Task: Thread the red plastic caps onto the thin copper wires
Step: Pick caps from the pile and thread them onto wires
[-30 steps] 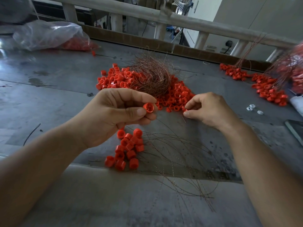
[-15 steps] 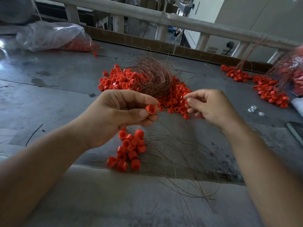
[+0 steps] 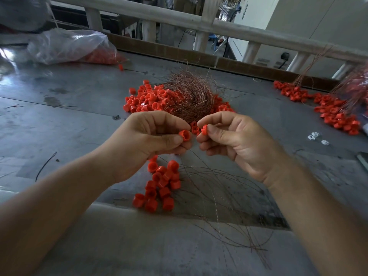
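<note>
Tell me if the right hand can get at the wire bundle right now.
Probably yes. The wire bundle lies just beyond the right hand, with only loose caps between them. The hand pinches a cap, though, so its thumb and forefinger are busy.

I see bright red caps [image 3: 159,184] on the dull grey counter [image 3: 79,120], beside a reddish-brown copper wire tangle [image 3: 189,100].
</note>
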`<state>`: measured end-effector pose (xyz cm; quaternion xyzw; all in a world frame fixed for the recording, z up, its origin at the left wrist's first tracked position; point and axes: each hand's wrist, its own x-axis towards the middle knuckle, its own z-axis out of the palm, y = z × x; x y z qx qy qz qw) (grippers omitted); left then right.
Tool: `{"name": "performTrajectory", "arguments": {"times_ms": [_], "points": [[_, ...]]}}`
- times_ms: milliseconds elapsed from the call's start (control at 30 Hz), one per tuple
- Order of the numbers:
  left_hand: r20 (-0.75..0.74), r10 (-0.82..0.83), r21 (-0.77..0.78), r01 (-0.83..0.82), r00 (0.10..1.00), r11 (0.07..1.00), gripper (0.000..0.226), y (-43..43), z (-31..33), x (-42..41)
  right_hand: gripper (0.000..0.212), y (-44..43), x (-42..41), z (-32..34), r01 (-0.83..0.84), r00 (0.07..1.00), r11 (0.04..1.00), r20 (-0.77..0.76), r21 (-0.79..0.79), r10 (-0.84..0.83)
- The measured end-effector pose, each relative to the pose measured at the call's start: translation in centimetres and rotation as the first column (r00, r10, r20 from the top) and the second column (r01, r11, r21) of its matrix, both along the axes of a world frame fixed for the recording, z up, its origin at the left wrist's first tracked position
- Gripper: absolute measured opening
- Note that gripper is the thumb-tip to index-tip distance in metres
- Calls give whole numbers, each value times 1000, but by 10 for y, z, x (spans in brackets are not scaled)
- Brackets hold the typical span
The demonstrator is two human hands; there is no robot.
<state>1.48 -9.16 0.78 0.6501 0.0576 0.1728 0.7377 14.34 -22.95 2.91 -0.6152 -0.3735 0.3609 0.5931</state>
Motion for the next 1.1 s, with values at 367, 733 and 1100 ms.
{"name": "performTrajectory", "arguments": {"times_ms": [367, 733, 1100], "points": [[-12, 6, 16, -6, 1000, 1000, 23, 1, 1, 0, 20, 2, -5, 1, -58, 998, 998, -21, -2, 58], [-22, 104, -9, -104, 994, 995, 23, 2, 0, 1, 30, 9, -20, -9, 133, 768, 984, 614, 121, -180], [-21, 102, 19, -102, 995, 995, 18, 0, -2, 1, 20, 10, -29, -13, 168, 704, 966, 662, 194, -256]]}}
